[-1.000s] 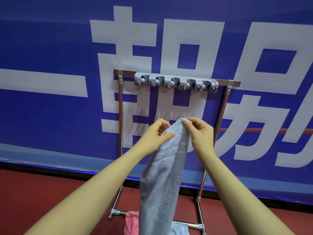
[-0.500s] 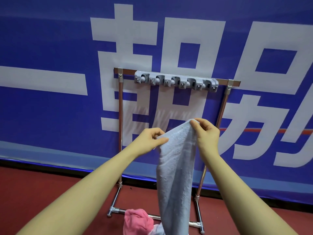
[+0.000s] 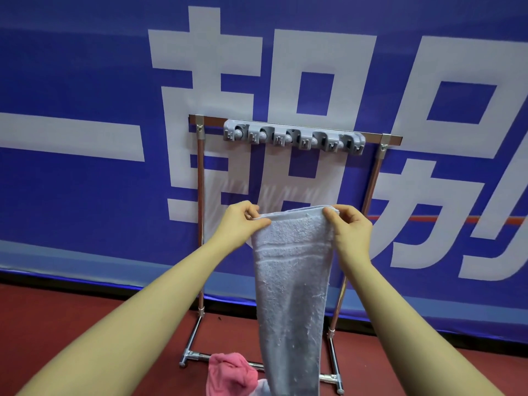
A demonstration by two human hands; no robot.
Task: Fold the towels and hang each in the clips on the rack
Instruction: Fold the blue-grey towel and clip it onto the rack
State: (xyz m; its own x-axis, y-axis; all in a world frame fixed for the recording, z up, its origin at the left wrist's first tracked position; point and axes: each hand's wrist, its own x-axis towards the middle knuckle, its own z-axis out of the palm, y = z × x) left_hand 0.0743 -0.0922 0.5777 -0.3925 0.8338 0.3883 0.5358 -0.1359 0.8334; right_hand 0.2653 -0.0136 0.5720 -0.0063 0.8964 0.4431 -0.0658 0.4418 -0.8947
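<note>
A pale blue-grey towel (image 3: 291, 281) hangs lengthwise in front of me, folded along its top edge. My left hand (image 3: 240, 221) pinches its upper left corner and my right hand (image 3: 350, 227) pinches its upper right corner, holding the top edge stretched flat. Behind and above stands the metal rack (image 3: 200, 195), with a grey strip of several clips (image 3: 294, 137) on its top bar; no clip holds anything. A pink towel (image 3: 231, 375) lies bunched on the floor at the rack's foot.
A large blue banner (image 3: 85, 195) with white characters covers the wall right behind the rack. The floor (image 3: 71, 315) is dark red. The rack's base bar (image 3: 257, 365) runs across the floor beneath the hanging towel.
My hands have moved apart, spreading the towel's top edge from a bunched point into a flat width. The towel hangs more centred between my hands.
</note>
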